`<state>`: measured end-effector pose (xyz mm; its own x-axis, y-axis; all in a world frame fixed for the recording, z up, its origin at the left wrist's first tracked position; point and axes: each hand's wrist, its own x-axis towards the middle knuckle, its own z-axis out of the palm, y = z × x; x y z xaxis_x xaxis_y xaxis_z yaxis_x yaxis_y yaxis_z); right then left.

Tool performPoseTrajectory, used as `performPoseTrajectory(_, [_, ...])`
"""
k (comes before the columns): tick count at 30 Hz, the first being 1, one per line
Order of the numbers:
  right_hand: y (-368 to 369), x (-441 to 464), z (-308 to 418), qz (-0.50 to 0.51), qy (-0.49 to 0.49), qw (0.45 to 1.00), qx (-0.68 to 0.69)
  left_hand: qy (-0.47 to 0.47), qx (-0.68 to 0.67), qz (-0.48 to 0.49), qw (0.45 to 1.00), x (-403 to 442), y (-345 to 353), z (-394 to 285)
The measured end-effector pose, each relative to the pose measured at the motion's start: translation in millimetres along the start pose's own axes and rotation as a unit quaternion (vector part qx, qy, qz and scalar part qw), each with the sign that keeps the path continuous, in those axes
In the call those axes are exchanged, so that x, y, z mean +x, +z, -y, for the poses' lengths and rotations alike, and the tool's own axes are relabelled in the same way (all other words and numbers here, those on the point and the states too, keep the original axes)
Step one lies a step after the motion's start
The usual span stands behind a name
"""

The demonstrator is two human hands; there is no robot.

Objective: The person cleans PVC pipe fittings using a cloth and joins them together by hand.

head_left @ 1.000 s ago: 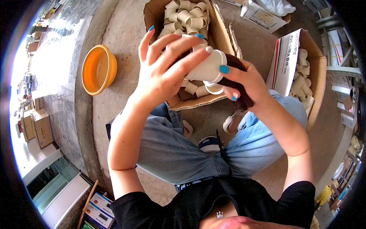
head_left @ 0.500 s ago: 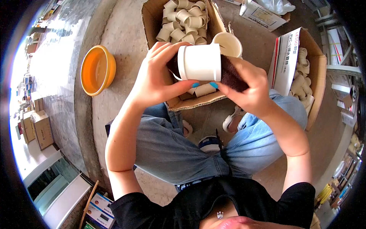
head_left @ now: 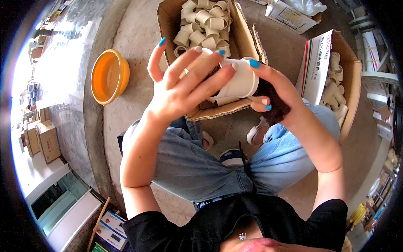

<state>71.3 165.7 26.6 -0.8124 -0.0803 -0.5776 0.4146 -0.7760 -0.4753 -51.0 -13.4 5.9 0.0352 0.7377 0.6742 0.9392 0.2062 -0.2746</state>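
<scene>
A white pipe fitting (head_left: 239, 80) is between my two hands above the open carton. My left hand (head_left: 178, 90) lies over its left part with fingers fanned out, the thumb hidden. My right hand (head_left: 283, 90) holds the right rim, thumb on top, with a dark brown cloth (head_left: 277, 109) bunched in the palm. Some dark cloth also shows between the left fingers and the fitting. Beneath is the cardboard carton (head_left: 247, 31), holding several cream pipe fittings (head_left: 204, 17).
An orange basin (head_left: 110, 77) sits on the floor at the left. On the right is another carton (head_left: 350, 86) of fittings with a printed flap (head_left: 315, 63). A box with a plastic bag (head_left: 287, 17) lies at the top right. My knees are below the hands.
Since half a second ago, the fitting has tilted and moved slightly right. My left fingers have spread over its top, and my right thumb has moved from below to the upper rim.
</scene>
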Motion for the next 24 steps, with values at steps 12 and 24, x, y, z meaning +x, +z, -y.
performPoseTrajectory(12, [-5,2,-8,0.038,-0.573,0.554,-0.602,-0.255,-0.54,0.174,0.783,7,-3,13])
performPoseTrajectory(24, [-17,11,-14,0.024,-0.529,0.543,-0.651,-0.202,-0.413,0.121,0.88,13,-14,0])
